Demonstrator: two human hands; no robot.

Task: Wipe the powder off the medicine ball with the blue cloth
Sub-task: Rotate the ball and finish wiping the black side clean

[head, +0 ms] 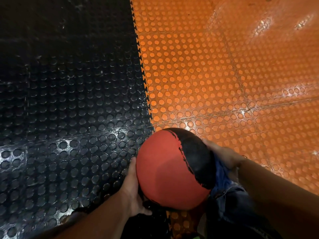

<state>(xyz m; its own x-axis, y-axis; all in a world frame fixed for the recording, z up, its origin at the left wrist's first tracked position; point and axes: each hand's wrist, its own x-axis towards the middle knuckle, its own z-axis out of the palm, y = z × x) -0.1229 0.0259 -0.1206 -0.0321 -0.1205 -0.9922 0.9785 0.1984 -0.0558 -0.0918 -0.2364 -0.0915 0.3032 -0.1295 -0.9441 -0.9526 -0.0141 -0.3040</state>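
Head view, looking down: a red and black medicine ball [172,169] sat at 6 o'clock in the frame, held above the floor between both hands. The left grip [133,192] cupped the ball's 8 o'clock side, fingers curved along it and thumb tucked beneath. The right grip [222,156] clasped the ball's black band at 3 o'clock, fingers curled over it, with the blue cloth [220,176] bunched between palm and ball and hanging towards 5 o'clock. Whether powder lay on the ball could not be told. Behind, a studded black floor mat [69,118] filled the 9 o'clock half, joined by toothed edges to a studded orange floor mat [224,75] at 3 o'clock.
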